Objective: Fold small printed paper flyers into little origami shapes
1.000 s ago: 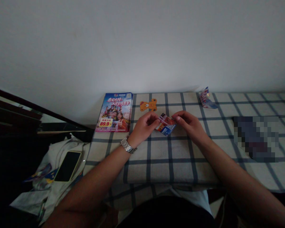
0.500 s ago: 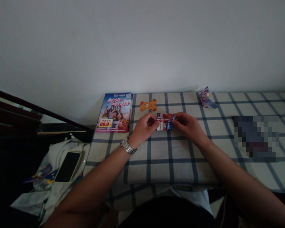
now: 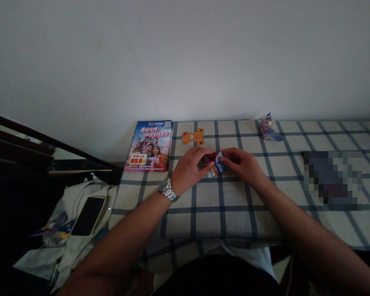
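Observation:
Between my two hands is a small folded piece of printed paper (image 3: 215,168), coloured red, white, orange and blue, tilted and partly covered by fingers. My left hand (image 3: 191,167), with a metal watch (image 3: 168,189) on its wrist, pinches the paper's left side. At the right side, my right hand (image 3: 241,164) grips the blue corner between thumb and fingers. An orange bear cut-out (image 3: 193,137) lies on the checked cloth just behind my left hand. Further left lies a stack of leaflets (image 3: 149,146) with a bright cover.
A folded paper shape (image 3: 269,128) stands at the back right by the wall. A blurred-out dark item (image 3: 331,179) lies on the right of the checked cloth (image 3: 209,209). Lower left, a phone (image 3: 88,216) rests on a pale bag and papers.
Both hands have drawn closer together on the folded paper. My left hand has shifted right, and the paper has gone from nearly flat and level to tilted and bent.

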Tool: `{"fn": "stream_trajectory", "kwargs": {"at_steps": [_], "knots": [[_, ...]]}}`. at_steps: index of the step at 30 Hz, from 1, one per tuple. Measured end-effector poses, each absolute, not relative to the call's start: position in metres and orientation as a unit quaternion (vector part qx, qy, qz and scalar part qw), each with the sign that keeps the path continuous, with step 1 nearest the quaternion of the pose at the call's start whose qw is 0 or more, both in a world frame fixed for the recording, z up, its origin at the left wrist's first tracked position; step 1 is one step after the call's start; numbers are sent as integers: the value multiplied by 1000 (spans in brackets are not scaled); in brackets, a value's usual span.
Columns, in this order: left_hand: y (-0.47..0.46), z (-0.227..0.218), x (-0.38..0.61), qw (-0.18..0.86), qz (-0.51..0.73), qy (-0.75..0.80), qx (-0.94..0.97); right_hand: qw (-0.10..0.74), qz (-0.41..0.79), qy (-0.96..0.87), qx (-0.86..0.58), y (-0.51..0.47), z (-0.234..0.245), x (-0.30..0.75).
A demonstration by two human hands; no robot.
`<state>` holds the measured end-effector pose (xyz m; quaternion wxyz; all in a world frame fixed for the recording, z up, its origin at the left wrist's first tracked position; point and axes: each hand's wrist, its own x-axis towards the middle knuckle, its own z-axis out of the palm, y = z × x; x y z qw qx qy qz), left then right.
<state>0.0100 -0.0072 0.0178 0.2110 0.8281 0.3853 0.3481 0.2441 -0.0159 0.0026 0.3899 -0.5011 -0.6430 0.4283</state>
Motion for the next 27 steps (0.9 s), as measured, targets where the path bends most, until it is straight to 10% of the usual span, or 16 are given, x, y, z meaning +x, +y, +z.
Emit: {"fn": "stream_trajectory", "kwargs": {"at_steps": [27], "knots": [[-9,15,14,239,375,446,777,311,37,-856,-412,-24,12,235]]}}
